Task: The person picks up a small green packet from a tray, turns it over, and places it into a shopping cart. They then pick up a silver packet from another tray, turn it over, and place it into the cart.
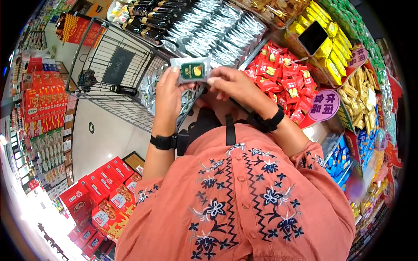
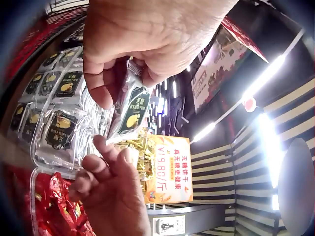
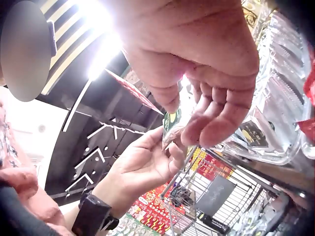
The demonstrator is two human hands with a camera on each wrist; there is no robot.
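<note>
My left hand [image 1: 167, 98] holds a small silver biscuit packet [image 1: 193, 70] with a dark green label and yellow picture. The left wrist view shows that packet [image 2: 132, 110] gripped between thumb and fingers at one end. Beside its other end is my right hand [image 1: 237, 87], fingers loosely bent and fingertips close to the packet's edge. From the right wrist, the right hand [image 3: 206, 64] partly hides the packet [image 3: 172, 124]. Just beyond both hands lie rows of similar silver packets [image 1: 213, 32] in a display bin.
A wire shopping cart [image 1: 104, 69] stands at the left with silver packets [image 1: 154, 89] inside. To the right are red packets [image 1: 285, 76] and yellow packets [image 1: 335, 56], with a phone-like black screen [image 1: 312, 37] among them. Red boxes [image 1: 102, 187] are stacked at lower left.
</note>
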